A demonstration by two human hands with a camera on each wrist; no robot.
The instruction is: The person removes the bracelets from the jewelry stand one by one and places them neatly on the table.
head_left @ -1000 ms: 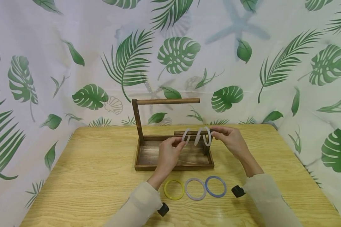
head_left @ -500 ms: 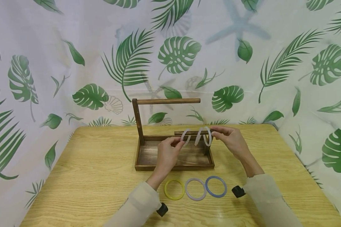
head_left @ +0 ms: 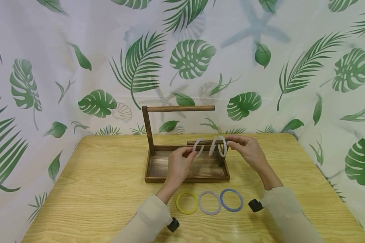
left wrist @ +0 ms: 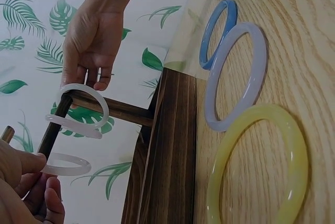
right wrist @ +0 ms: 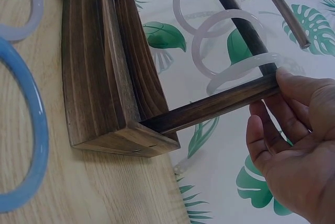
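My left hand [head_left: 178,163] pinches a whitish translucent bangle [left wrist: 68,171] that hangs around the lower bar [left wrist: 51,136] of a dark wooden stand, near the bar's free end. Two more pale bangles encircle that bar: a middle one [right wrist: 197,51] and one by the post [right wrist: 235,70]. With thumb and fingers, my right hand [head_left: 249,152] holds the corner where the bar meets the short post [right wrist: 225,101]. Tray rim [head_left: 187,180] and posts form one piece. On the table in front lie a yellow bangle [head_left: 187,213], a lavender one [head_left: 210,213] and a blue one [head_left: 232,210].
A higher bar [head_left: 180,108] extends right from the tall left post [head_left: 147,130], its right end free. The stand sits on a wood-grain table [head_left: 109,162]. Behind hangs a leaf-patterned cloth [head_left: 109,67]. Small black devices [head_left: 173,224] are worn at both wrists.
The left hand and its pinched bangle have shifted very slightly to the left along the lower bar. The right hand stays at the corner, and the bangles on the table have not moved.
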